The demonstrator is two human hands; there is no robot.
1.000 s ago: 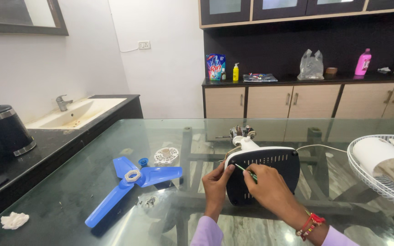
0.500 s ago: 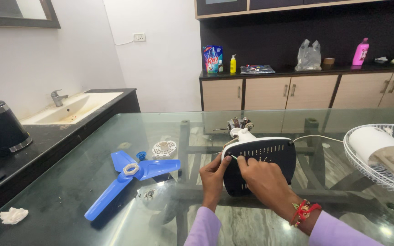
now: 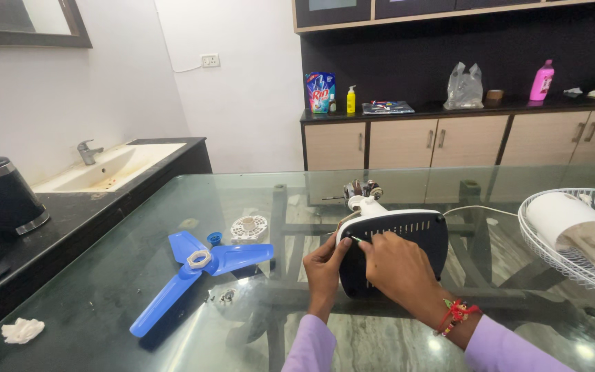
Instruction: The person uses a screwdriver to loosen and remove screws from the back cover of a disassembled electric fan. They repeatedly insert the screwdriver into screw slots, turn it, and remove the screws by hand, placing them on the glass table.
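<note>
A person in lilac sleeves works at a glass bench (image 3: 449,186), seen from above their own hands. Near the middle of the bench lies a fan motor housing (image 3: 408,238), black with a white edge and a row of slots. It rests on its side with its long axis running left to right across the view. The bare motor and shaft (image 3: 359,189) stick out at the far end, pointing away from the person and slightly left.

The left hand (image 3: 325,272) grips the near left edge of the housing, fingers curled around it. The right hand (image 3: 401,272), with a red thread band at the wrist, lies over the front of the housing. Its fingers are pinched on a thin tool (image 3: 357,240) whose tip touches the housing's left side; the tool's kind is too small to tell.

Well to the left lies a blue three-bladed fan blade (image 3: 194,275), flat on the glass, with a white nut at its hub. Just beyond it are a small blue cap (image 3: 214,238) and a round white plastic disc (image 3: 249,227). At the right edge a white wire fan guard (image 3: 587,269) holds a white fan cover (image 3: 573,227). A white cord (image 3: 480,209) runs from the housing toward it. On the dark counter at far left stand a black kettle (image 3: 1,196) and a sink (image 3: 105,169).
</note>
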